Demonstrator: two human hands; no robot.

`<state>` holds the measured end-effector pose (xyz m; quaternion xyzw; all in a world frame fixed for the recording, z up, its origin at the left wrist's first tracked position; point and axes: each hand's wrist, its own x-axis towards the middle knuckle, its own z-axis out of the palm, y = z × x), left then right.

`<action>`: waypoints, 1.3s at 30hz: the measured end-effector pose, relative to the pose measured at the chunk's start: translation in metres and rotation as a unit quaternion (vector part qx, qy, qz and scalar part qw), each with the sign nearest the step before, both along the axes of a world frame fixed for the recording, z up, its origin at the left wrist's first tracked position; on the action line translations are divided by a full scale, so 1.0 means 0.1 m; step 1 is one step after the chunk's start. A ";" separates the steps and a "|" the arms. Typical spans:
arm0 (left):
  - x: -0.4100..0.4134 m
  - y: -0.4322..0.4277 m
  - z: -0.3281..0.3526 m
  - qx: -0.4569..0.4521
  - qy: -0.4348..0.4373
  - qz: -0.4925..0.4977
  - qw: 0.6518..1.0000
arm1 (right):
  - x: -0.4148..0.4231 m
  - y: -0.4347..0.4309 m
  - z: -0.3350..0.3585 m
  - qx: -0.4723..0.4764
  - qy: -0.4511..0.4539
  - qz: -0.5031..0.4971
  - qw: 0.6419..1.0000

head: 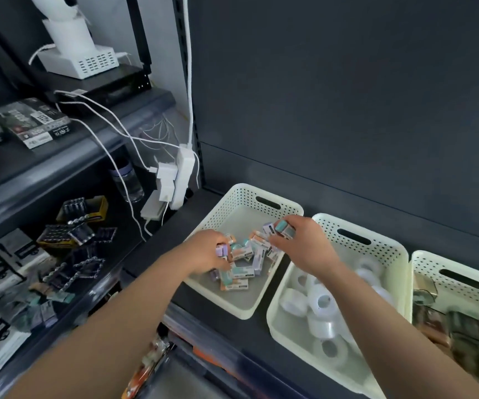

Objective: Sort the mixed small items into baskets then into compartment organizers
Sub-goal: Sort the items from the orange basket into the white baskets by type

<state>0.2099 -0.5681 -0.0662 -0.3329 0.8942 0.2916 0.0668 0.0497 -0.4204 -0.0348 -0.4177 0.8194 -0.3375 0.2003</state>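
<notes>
- Nearest me, the middle basket [391, 246] holds only tape rolls [321, 302]; I judge that kind sorted.
- My left hand [208, 250] curls round a purple box [221, 250] low inside the left basket [226, 209], touching the pile of small boxes [241, 270].
- My right hand [304, 243] pinches a clutch of boxes [280, 228] above the pile's far side.
- I seem to be gathering boxes for the organizers; next I need a firm grip and a lift clear of the rim.

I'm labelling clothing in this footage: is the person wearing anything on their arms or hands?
No. The left forearm and right forearm are bare, no sleeve in view. The left hand and right hand show no glove, watch or ring, though blur could hide something small.
</notes>
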 end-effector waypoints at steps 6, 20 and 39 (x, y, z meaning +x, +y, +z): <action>-0.19 -0.26 0.01 -0.049 0.084 -0.017 0.995 | -0.05 -0.30 -0.14 0.046 0.042 0.030 0.998; -0.15 -0.60 -0.27 -0.312 0.099 -0.211 0.921 | 0.15 -0.52 -0.46 0.206 0.252 0.010 0.945; -0.94 1.58 0.54 -0.098 0.284 -0.378 0.876 | 0.49 2.20 0.29 0.093 0.162 -0.364 0.913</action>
